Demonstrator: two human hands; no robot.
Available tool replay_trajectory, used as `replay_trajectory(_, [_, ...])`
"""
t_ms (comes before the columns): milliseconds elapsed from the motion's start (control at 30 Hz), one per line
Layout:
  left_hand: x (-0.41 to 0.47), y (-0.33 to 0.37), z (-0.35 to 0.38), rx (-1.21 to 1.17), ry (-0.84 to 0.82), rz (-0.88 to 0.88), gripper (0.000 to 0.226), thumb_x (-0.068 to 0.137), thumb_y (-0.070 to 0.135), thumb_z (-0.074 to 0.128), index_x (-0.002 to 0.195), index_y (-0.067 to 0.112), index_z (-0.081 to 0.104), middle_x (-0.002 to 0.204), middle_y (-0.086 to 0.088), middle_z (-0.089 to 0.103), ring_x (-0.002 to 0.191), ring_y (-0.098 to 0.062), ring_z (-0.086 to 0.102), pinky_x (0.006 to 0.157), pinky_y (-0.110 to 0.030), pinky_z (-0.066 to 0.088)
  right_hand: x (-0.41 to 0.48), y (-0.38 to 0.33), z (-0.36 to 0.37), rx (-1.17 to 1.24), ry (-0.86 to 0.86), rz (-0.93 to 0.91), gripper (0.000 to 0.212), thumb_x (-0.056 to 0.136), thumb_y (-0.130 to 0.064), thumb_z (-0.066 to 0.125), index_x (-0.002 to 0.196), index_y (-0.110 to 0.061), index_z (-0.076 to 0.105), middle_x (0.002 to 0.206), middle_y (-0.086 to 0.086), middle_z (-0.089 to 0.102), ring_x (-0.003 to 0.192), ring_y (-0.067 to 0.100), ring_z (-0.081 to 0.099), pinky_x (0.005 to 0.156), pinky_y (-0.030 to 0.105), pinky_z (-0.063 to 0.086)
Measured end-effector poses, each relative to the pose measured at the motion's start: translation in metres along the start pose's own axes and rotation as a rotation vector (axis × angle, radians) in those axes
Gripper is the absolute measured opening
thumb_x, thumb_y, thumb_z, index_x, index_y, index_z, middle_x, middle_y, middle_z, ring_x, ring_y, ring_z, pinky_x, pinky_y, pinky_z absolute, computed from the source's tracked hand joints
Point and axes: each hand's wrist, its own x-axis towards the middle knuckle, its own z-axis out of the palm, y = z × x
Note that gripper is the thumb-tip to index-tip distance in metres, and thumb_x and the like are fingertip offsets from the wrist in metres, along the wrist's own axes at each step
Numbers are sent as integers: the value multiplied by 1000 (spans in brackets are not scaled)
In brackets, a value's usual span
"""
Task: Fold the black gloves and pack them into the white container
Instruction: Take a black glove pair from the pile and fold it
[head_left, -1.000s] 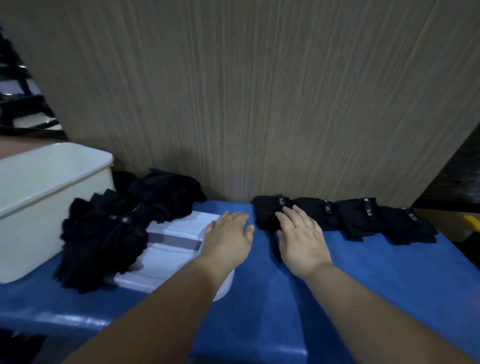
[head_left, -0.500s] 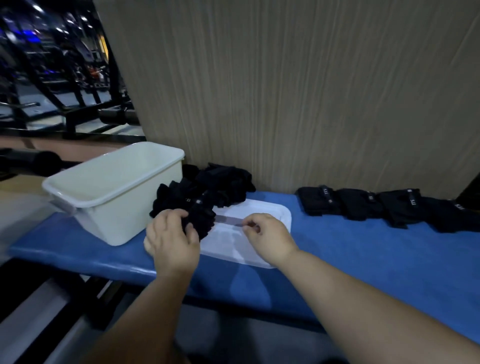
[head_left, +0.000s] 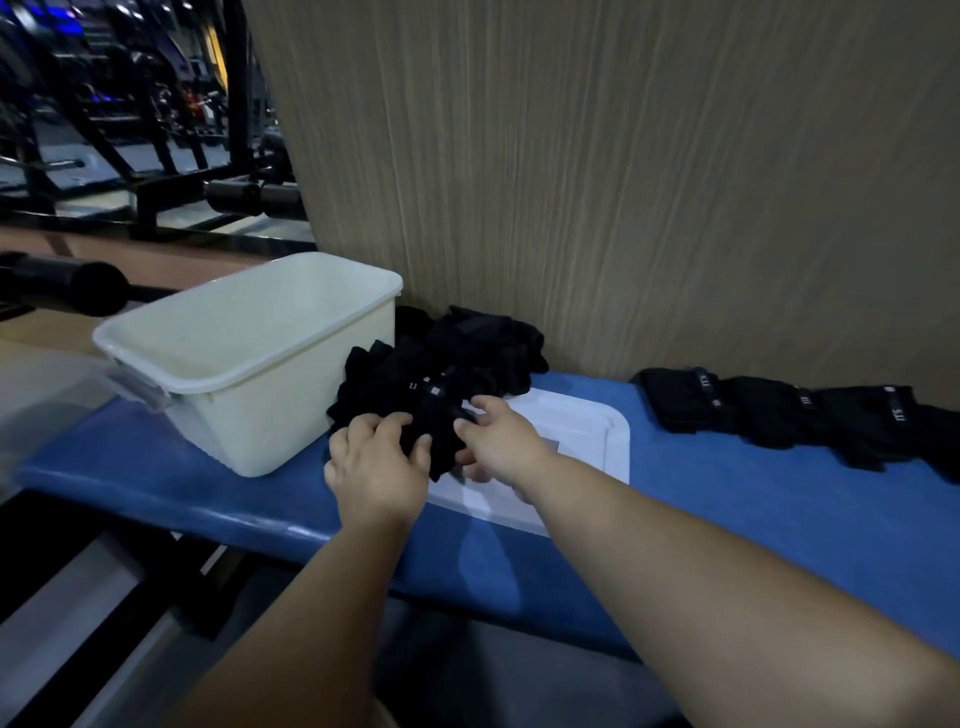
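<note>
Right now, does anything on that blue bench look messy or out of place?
Yes: a jumbled heap of black gloves sprawls partly over the white lid beside the white container, unlike the folded gloves lined up along the wall. Both hands are gripping the heap.

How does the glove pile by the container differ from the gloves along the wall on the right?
The glove pile is a loose, tangled heap partly on the white lid; the row of gloves lies flat, side by side on the blue bench. Both hands, left hand and right hand, grip the pile; the row is untouched. Both are black with small white markings.
</note>
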Motion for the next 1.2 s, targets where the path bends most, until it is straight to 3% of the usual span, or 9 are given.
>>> replay_trajectory(100, [3,1,-1,11,6,17,27,95,38,52,117,29,64,126,1,52,119,-25,35,97,-41,31,5,-1,3,-68,17,0,49,97,-29,53,142,-22,36,102,3,60,63,10,56,48,22,44])
replay_trajectory(167, [4,2,-2,20,-1,28,20,95,36,52,109,31,66,119,4,54,115,-23,37,94,-39,32,11,0,5,-62,59,-11,43,95,-30,57,135,-20,46,98,-1,60,58,7,54,41,17,39])
replay_trajectory(367, [0,10,-5,-84,-17,44,14,97,29,51,97,32,65,109,12,54,113,-17,38,94,-35,27,14,10,0,-30,196,-71,12,90,-31,61,93,-19,63,85,5,68,77,21,64,79,40,55])
replay_trajectory(567, [-15,34,2,-230,-47,214,11,95,29,55,93,34,64,98,23,51,100,-1,31,86,-23,15,-4,22,-37,69,282,-127,10,92,-22,56,83,-19,59,75,-1,63,71,16,59,77,37,52])
replay_trajectory(767, [-26,60,14,-265,-73,302,11,93,29,59,101,33,65,88,26,50,102,-3,38,92,-25,27,-18,39,-78,-152,348,-84,11,92,-25,53,103,-27,54,82,-7,63,66,10,59,57,23,43])
replay_trajectory(900, [-24,65,13,-450,-17,170,10,89,31,63,89,30,53,82,17,52,91,-13,53,82,-34,46,-20,42,-84,-253,370,-173,29,91,-29,56,120,-31,56,113,-7,53,97,11,56,73,22,47])
replay_trajectory(1000, [-21,66,11,-575,32,82,19,91,29,61,97,22,44,82,6,56,77,-14,57,63,-22,43,-20,37,-79,-293,382,-255,25,91,-33,58,114,-28,64,108,-9,53,100,7,52,89,25,47])
replay_trajectory(1100, [-18,63,8,-656,52,26,31,93,25,59,115,19,38,81,-2,58,72,-12,57,63,-23,45,-16,29,-69,-364,395,-345,20,90,-37,60,106,-28,68,102,-11,55,93,4,52,75,8,36])
replay_trajectory(1200, [-11,57,10,-685,27,-38,50,95,25,56,137,19,30,76,-5,60,69,-13,58,63,-24,44,-8,18,-58,-361,373,-395,19,90,-38,60,103,-26,70,97,-11,55,92,4,51,70,6,34])
